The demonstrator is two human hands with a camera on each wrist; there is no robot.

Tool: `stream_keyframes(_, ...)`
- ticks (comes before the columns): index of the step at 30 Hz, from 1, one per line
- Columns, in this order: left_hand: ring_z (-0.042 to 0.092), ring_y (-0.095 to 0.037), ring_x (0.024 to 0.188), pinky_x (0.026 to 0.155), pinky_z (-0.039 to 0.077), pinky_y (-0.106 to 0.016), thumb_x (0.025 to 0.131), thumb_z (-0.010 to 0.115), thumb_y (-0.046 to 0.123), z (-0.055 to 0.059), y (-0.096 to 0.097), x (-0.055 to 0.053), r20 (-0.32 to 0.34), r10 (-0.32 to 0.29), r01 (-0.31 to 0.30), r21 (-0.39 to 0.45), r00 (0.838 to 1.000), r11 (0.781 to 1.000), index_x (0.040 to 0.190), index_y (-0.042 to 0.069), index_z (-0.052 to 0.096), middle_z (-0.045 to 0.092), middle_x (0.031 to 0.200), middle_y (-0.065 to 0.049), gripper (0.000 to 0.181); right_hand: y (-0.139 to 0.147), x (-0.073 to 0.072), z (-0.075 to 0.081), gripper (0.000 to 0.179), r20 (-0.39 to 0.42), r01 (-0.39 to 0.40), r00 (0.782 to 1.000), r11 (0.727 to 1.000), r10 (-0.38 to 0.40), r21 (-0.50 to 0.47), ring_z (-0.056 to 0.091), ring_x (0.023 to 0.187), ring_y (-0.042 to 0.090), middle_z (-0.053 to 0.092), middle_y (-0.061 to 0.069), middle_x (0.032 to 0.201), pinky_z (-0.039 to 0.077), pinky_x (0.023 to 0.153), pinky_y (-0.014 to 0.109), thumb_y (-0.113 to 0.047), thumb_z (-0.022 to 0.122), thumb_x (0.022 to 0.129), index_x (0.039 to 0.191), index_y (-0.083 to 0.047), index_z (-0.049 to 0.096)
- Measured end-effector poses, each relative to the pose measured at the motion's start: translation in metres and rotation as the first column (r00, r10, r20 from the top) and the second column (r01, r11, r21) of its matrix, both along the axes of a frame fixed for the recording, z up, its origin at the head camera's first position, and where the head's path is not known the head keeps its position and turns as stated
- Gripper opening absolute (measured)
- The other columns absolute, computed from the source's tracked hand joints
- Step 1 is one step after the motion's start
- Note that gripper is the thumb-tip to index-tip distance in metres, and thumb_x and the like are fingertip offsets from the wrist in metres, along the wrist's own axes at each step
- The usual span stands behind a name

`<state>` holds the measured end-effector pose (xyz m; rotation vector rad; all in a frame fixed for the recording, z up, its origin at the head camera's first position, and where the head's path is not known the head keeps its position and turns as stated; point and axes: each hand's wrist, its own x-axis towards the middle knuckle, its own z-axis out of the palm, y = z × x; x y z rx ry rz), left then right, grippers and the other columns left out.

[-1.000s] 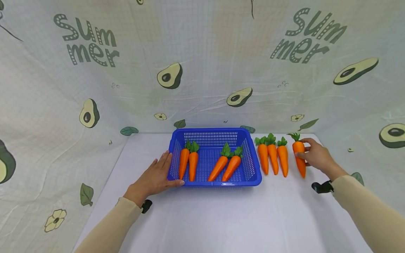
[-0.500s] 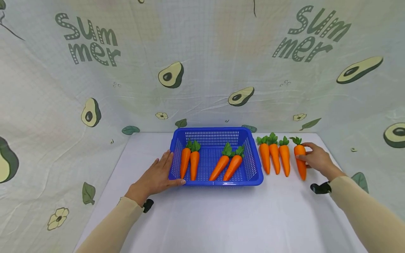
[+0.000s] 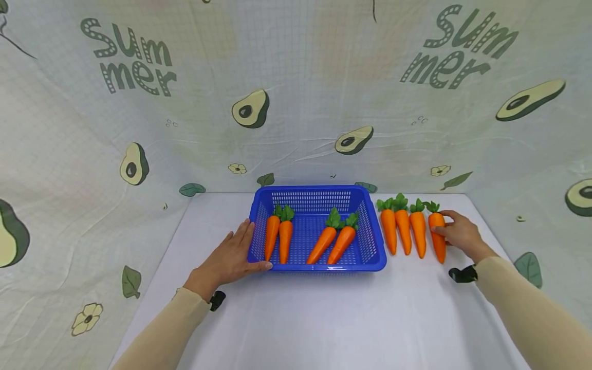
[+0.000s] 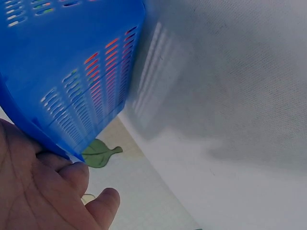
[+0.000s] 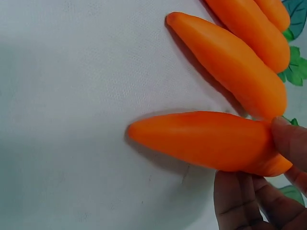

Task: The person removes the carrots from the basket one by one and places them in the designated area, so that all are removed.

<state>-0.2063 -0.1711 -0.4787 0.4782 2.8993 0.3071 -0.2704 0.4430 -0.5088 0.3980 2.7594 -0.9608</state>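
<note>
My right hand (image 3: 464,235) pinches an orange carrot (image 3: 437,241) with a leafy green top, thumb on one side and fingers on the other. In the right wrist view that carrot (image 5: 206,141) lies close over the white cloth, its tip pointing away from the hand. Left of it, three more carrots (image 3: 418,234) lie side by side, tops toward the back. My left hand (image 3: 227,257) rests at the left front corner of a blue plastic basket (image 3: 319,267), fingers straight along its left side and thumb on the front rim.
Inside the basket lie two carrots (image 3: 285,241) at the left and two slanted carrots (image 3: 322,245) at the right. Behind the white tabletop (image 3: 314,318) hangs a cloth (image 3: 296,92) printed with avocados, which also flanks both sides.
My right hand has shifted the pinched carrot left, closer to the row of three. My left hand stays at the basket corner. The head view has moved slightly.
</note>
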Motion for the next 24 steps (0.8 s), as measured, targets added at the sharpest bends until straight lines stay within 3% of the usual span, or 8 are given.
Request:
stream_keyframes(7, 0.016, -0.038, 0.163, 0.131, 0.016, -0.058, 0.084, 0.059, 0.087, 0.0003, 0.0006, 0.0001, -0.001, -0.005, 0.005, 0.011, 1.0, 1.0, 0.168, 0.0, 0.009, 0.008, 0.177, -0.02, 0.131, -0.0057, -0.0023, -0.0013, 0.072, 0.034, 0.013, 0.999, 0.998, -0.015, 0.067, 0.065, 0.099, 0.04, 0.048, 0.043, 0.138, 0.061, 0.08, 0.043, -0.023, 0.063, 0.104, 0.16, 0.006, 0.029)
stream_keyframes(11, 0.016, -0.037, 0.164, 0.131, 0.016, -0.058, 0.084, 0.059, 0.087, -0.0002, 0.0009, -0.0001, -0.001, -0.005, 0.005, 0.012, 1.0, 1.0, 0.168, 0.0, 0.009, 0.008, 0.177, -0.02, 0.131, -0.0077, -0.0014, -0.0013, 0.069, 0.043, 0.011, 0.999, 0.996, -0.014, 0.085, 0.062, 0.103, 0.044, 0.047, 0.043, 0.138, 0.06, 0.087, 0.052, -0.022, 0.06, 0.105, 0.16, 0.006, 0.029)
stream_keyframes(16, 0.016, -0.037, 0.163, 0.131, 0.017, -0.058, 0.084, 0.059, 0.087, 0.0009, 0.0016, 0.0, -0.003, -0.006, 0.006, 0.015, 1.0, 1.0, 0.168, 0.0, 0.009, 0.008, 0.177, -0.02, 0.131, -0.0086, -0.0004, -0.0008, 0.066, 0.022, -0.007, 1.0, 0.994, 0.004, 0.106, 0.059, 0.108, 0.048, 0.046, 0.044, 0.141, 0.054, 0.099, 0.064, -0.022, 0.059, 0.106, 0.158, 0.007, 0.031)
stream_keyframes(24, 0.017, -0.037, 0.163, 0.131, 0.017, -0.058, 0.083, 0.059, 0.088, 0.0022, 0.0016, -0.0003, -0.006, -0.009, 0.009, 0.017, 1.0, 1.0, 0.168, 0.0, 0.009, 0.008, 0.177, -0.02, 0.132, -0.0082, 0.0006, -0.0038, 0.066, 0.004, -0.006, 1.0, 0.995, 0.006, 0.103, 0.058, 0.112, 0.051, 0.044, 0.043, 0.143, 0.053, 0.1, 0.066, -0.025, 0.058, 0.107, 0.159, 0.007, 0.031)
